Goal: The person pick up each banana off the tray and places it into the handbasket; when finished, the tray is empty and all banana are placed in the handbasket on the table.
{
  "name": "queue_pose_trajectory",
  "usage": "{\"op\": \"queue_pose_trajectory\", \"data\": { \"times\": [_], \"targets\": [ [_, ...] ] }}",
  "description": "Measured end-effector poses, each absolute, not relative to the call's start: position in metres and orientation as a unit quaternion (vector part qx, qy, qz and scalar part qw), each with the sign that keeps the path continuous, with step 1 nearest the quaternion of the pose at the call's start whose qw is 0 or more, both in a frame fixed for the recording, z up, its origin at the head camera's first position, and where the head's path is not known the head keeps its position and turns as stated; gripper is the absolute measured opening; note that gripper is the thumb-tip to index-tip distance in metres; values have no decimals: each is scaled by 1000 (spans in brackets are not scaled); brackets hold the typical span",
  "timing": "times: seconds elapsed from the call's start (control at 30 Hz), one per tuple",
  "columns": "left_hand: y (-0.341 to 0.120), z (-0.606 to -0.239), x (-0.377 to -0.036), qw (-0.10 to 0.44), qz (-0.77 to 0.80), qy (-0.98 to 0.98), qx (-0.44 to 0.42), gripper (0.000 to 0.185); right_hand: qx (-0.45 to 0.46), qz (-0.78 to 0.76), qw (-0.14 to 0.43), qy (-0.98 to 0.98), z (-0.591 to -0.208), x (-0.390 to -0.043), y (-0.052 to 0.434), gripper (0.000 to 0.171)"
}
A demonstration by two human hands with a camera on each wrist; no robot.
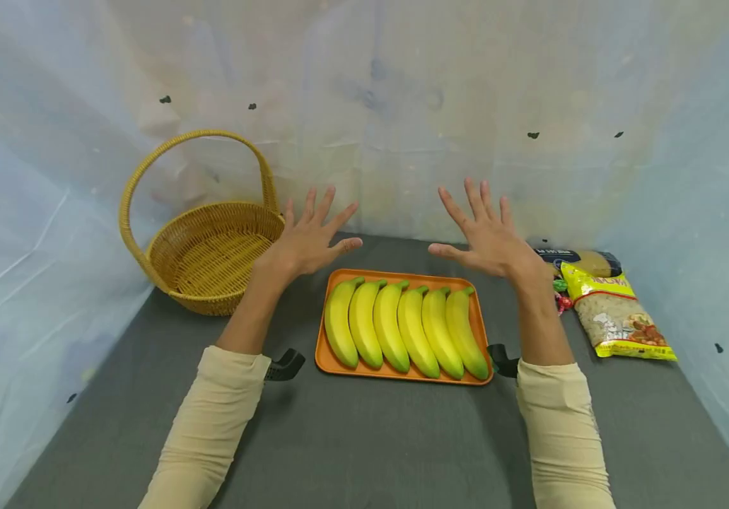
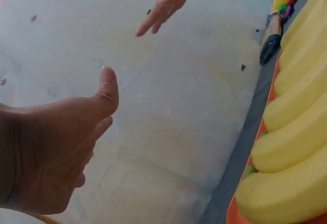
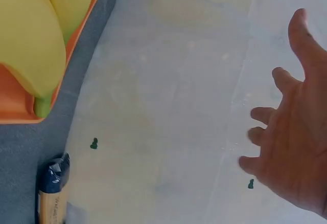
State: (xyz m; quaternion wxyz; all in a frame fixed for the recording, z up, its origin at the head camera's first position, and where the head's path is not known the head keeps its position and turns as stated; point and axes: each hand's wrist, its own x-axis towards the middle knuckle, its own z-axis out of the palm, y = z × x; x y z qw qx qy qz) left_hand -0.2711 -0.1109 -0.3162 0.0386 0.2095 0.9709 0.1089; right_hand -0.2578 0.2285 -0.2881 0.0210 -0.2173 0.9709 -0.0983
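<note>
A person in cream long sleeves holds both hands raised above a dark grey counter, palms facing away, holding nothing. The left hand has its fingers spread wide and straight; the right hand is spread the same way, thumb pointing inward. Neither touches anything. Below and between them, nearer the person than the fingertips, an orange tray sits at the middle of the counter with six yellow bananas lying side by side in a row. Each banana's long axis runs from the counter's near edge toward its back edge, stem tips pointing to the back wall. The row lies just under the gap between the two hands, so the leftmost banana is closer to the left hand and the rightmost to the right hand, with neither hand clearly the nearer to the tray as a whole. Toward the back left corner stands a woven wicker basket with a tall arched handle, just beside the left hand and apart from the tray. Along the right edge lie a yellow bag of snack food, a dark-ended packet behind it, and some small wrapped sweets. Pale blue plastic sheeting walls in the counter.
</note>
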Motion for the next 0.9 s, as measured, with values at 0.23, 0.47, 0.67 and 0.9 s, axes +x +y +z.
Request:
{"op": "queue_pose_trajectory", "data": {
  "times": [0.23,0.47,0.67,0.9],
  "targets": [
    [-121,-330,-270,26,114,965,234,80,-213,-127,82,965,-289,-251,248,87],
    [-135,-358,-254,54,121,958,253,78,-234,-134,210,940,-326,-241,287,112],
    [-143,-373,-249,111,117,956,246,81,-209,-118,295,925,-362,-246,291,135],
    [-139,-388,-253,153,109,947,262,87,-172,-34,313,933,-386,-248,282,145]
  ]
}}
